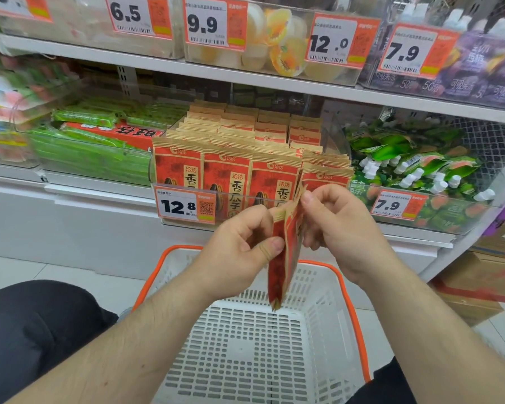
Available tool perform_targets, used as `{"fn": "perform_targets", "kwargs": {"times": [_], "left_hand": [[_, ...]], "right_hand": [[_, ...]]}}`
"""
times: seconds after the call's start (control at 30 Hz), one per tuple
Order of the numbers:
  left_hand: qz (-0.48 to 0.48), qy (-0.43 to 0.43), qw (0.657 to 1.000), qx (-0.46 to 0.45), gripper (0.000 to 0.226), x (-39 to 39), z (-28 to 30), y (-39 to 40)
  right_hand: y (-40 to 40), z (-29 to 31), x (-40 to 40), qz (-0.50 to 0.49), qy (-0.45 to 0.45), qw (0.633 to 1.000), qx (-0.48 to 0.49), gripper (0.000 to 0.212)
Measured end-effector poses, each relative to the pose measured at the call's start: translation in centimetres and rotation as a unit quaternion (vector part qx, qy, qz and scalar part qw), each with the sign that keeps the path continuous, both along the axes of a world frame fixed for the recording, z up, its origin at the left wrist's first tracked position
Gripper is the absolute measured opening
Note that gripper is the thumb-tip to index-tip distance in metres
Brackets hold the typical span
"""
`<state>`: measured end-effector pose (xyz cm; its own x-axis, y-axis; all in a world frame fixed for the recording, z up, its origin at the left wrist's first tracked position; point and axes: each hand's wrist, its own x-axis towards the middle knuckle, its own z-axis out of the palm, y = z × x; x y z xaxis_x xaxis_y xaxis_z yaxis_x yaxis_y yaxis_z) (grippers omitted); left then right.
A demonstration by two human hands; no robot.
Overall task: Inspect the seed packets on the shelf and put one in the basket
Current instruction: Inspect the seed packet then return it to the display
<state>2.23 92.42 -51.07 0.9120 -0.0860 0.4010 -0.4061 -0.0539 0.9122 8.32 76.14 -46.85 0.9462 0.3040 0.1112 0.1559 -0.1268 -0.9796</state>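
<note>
Both hands, the left hand [242, 252] and right hand [336, 228], pinch one seed packet [286, 252] edge-on above the empty basket [330, 301] below them, so only dropping remains.

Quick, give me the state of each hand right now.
Left hand: pinching the red seed packet above the basket.
Right hand: pinching the same packet near its top edge.

Two bare forearms, no sleeves, no watch or rings, left hand [239, 252], right hand [341, 228], short plain fingernails, dark trousers [27, 325].
</note>
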Motion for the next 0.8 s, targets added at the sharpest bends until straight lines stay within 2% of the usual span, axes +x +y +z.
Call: {"fn": "perform_targets", "kwargs": {"times": [0.1, 0.2, 0.23, 0.33, 0.47, 0.53, 0.63, 0.7, 0.8], "left_hand": [[0.014, 0.009, 0.999, -0.033, 0.019, 0.1, 1.0, 0.2], [0.055, 0.031, 0.997, -0.034, 0.019, 0.6, 2.2, 0.0], [0.072, 0.037, 0.996, -0.029, 0.017, 0.7, 2.8, -0.2], [0.101, 0.050, 0.992, -0.054, 0.015, 1.6, 4.7, -0.4], [0.108, 0.041, 0.993, -0.039, 0.017, 3.4, 7.5, -0.5], [0.110, 0.050, 0.992, -0.025, 0.017, 4.6, 8.8, -0.8], [0.147, 0.055, 0.987, -0.032, 0.034, 6.8, 10.4, -1.2], [0.191, 0.041, 0.980, 0.047, 0.030, 8.2, 11.0, -1.3], [0.224, 0.010, 0.943, 0.245, 0.009, 9.7, 11.4, -1.6]], "right_hand": [[-0.7, 0.2, 0.5, 0.020, 0.010, 1.000, -0.004, 0.028], [-1.4, 0.8, 0.6, 0.049, 0.010, 0.999, -0.011, 0.003], [-1.5, 0.9, 0.7, 0.035, 0.018, 0.999, 0.008, 0.007], [-1.5, 2.2, 0.9, -0.020, 0.053, 0.992, 0.112, 0.012], [-2.3, 4.9, 2.4, -0.096, 0.057, 0.952, 0.287, 0.016], [-2.9, 6.2, 3.6, -0.129, 0.041, 0.931, 0.340, 0.016], [-3.6, 7.9, 5.6, -0.162, -0.002, 0.916, 0.366, 0.015], [-3.9, 8.4, 7.0, -0.177, -0.049, 0.923, 0.338, 0.014], [-4.1, 7.8, 9.1, -0.210, -0.110, 0.944, 0.228, 0.009]]}}
